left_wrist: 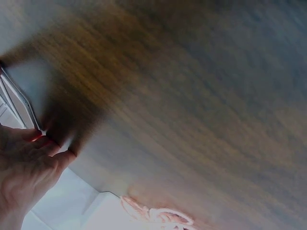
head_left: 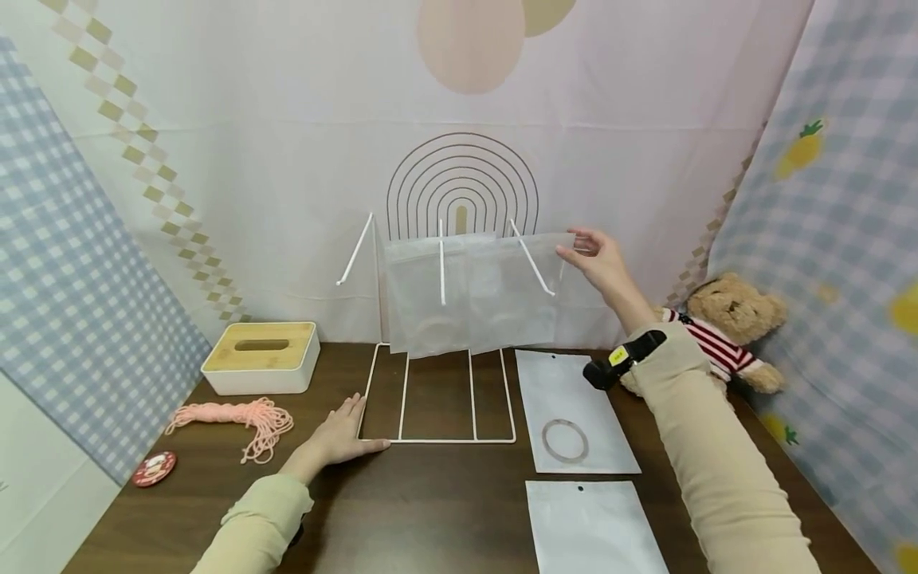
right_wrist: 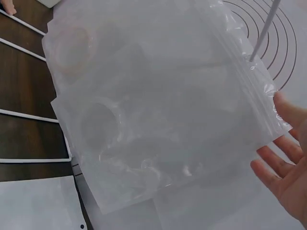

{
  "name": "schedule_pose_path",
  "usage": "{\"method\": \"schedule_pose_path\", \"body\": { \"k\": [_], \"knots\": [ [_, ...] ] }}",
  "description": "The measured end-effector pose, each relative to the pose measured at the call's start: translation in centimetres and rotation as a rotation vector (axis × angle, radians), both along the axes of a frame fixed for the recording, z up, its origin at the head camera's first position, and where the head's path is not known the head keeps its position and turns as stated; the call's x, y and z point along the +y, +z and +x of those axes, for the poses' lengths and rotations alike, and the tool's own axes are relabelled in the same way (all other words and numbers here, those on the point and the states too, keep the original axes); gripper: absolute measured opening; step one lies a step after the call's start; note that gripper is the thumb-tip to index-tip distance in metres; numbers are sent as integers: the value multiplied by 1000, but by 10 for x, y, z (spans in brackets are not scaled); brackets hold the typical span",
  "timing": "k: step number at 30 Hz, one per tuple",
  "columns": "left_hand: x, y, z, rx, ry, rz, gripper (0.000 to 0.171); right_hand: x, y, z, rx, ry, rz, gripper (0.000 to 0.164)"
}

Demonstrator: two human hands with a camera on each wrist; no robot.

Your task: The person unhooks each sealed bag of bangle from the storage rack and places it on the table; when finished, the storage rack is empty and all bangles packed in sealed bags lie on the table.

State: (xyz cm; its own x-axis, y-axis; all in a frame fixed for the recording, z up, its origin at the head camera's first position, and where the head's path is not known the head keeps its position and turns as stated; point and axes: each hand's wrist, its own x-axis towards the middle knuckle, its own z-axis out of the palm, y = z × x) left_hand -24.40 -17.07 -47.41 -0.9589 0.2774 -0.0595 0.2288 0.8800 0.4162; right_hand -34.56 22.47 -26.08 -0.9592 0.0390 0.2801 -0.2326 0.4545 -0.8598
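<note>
rack [head_left: 459,442] 1 | hooks [head_left: 442,263] 3 | tabletop pouches [head_left: 574,391] 2 | hands [head_left: 340,436] 2 | bear [head_left: 735,309] 1

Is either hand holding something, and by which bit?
The right hand pinches a clear bag by its top right corner. The left hand just rests on the rack, at its near left corner.

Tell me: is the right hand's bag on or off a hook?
On: in the right wrist view, a hook pokes through the top of the bag; the right hand holds its corner.
</note>
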Motion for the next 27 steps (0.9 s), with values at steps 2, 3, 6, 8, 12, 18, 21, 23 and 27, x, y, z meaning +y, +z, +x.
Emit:
{"method": "schedule_pose_path", "body": {
  "k": [2, 3, 6, 8, 12, 18, 21, 23, 27],
  "knots": [
    [0, 1, 0, 2, -1, 1, 100, 3, -1, 2, 43, -17, -17, 47],
    [0, 1, 0, 6, -3, 1, 100, 4, -2, 3, 62, -22, -30, 43],
    [-1, 1, -1, 17, -7, -2, 100, 7, -4, 6, 99, -9, -64, 37],
    [-2, 1, -2, 23, -10, -4, 100, 8, -4, 10, 103, -2, -69, 35],
    [-3, 1, -3, 18, -4, -2, 100, 7, -2, 18, 98, 4, -67, 30],
    [-5, -1, -2, 9, 3, 2, 101, 9, 2, 32, 79, 38, -55, 32],
    [-5, -1, -2, 9, 2, 3, 101, 11, 3, 40, 63, 28, -23, 32],
    [-5, -1, -3, 9, 0, 1, 100, 13, 4, 46, 50, 21, -13, 31],
    [-5, -1, -4, 1, -5, 1, 101, 17, 7, 56, 8, 32, -20, 32]
  ]
}}
